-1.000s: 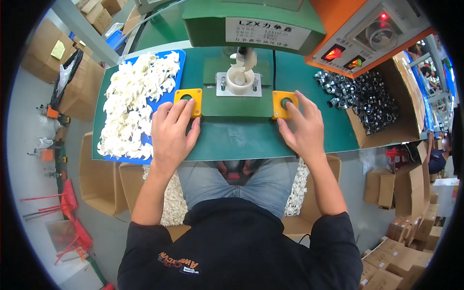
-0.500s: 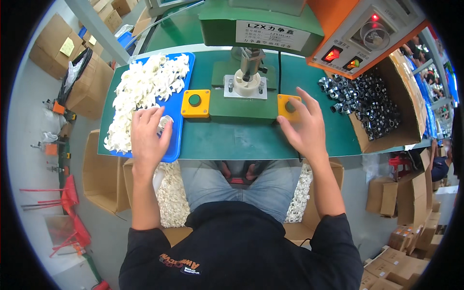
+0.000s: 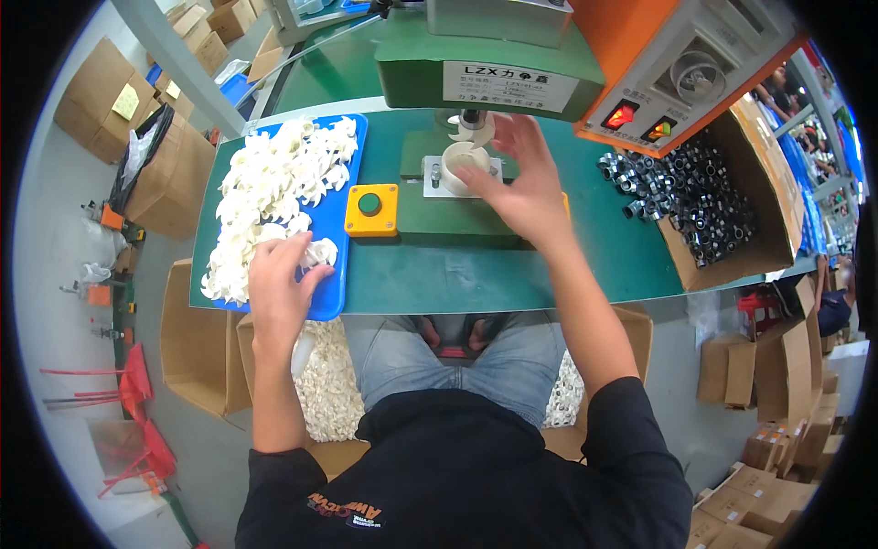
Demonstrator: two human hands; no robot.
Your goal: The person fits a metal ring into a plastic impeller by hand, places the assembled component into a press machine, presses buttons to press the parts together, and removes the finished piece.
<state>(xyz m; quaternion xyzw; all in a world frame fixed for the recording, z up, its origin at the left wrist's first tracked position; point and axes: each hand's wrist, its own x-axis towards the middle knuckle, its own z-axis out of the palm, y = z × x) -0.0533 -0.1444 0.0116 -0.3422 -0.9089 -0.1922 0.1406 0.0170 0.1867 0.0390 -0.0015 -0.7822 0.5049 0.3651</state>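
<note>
My left hand [image 3: 282, 282] is over the blue tray [image 3: 335, 215], fingers curled and thumb bent around a white plastic part [image 3: 320, 252]. Loose white curved plastic parts [image 3: 274, 174] are heaped in that tray. At the small green press [image 3: 494, 73], my right hand [image 3: 529, 188] reaches in with fingers and thumb spread apart. Its thumb is by the white round fitting [image 3: 462, 169] on the metal plate, its fingers beside a white plastic piece [image 3: 474, 131] at the ram. Whether the fingertips touch that piece is hard to tell.
A yellow box with a green button [image 3: 370, 210] sits left of the press base; another is mostly behind my right wrist. An orange control box [image 3: 631, 69] stands at upper right. Dark metallic rings [image 3: 681, 188] spill from a cardboard box [image 3: 777, 183]. Boxes of white parts [image 3: 327, 389] flank my legs.
My right hand has left the right-hand button box and moved up and left to the press. My left hand stays at the tray. A white piece now shows under the ram; the control box's red lamp is dark.
</note>
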